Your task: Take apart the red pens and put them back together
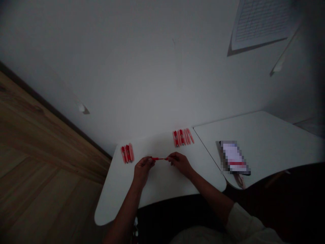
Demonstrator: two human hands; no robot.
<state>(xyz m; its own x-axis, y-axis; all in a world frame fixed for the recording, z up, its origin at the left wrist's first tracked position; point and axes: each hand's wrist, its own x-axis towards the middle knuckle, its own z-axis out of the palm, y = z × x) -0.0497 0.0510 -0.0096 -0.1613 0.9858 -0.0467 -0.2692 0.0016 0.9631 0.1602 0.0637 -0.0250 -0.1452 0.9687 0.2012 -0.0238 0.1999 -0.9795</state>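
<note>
Red pen (159,158) pinched between fingers (170,156) of left hand (143,168) and right hand (179,163).

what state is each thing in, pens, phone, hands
left hand: pinching one end of the red pen
right hand: pinching the other end
left group of pens: lying side by side on the white desk
right group of pens: lying side by side, slightly fanned
phone: face up on the second desk, screen lit, blurred

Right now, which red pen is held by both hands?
The pen between left hand and right hand; others lie in a left group and right group on the table.
</note>
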